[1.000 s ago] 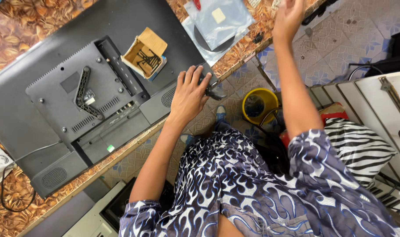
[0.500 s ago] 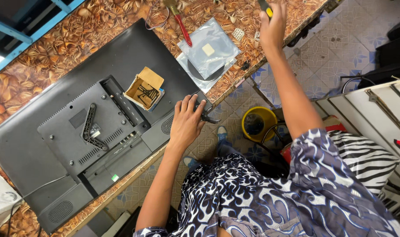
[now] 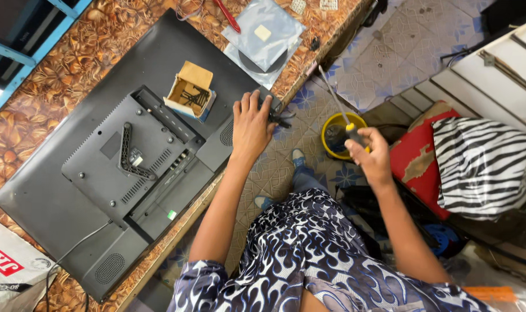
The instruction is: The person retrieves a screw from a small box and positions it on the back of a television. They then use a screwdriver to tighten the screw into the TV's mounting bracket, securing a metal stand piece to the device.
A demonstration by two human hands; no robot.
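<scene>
**Television back panel: hand and tool positions**

Head view: The flat-screen television (image 3: 72, 190) lies face down on the patterned table (image 3: 49, 92). The left hand (image 3: 250, 124) rests flat on its lower edge, fingers spread, grasping nothing. The right hand (image 3: 371, 155), off the table edge, is clenched around a yellow-handled screwdriver (image 3: 339, 107), shaft pointing up. A small cardboard box (image 3: 189, 92) of screws sits on the television.

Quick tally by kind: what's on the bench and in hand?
Flat-screen TV, face down: 1
Small cardboard box of screws: 1
Clear plastic bags: 2
Red-handled tool: 1
Screwdriver, held in right hand: 1
Total: 6
Left hand rests on the TV.
</scene>
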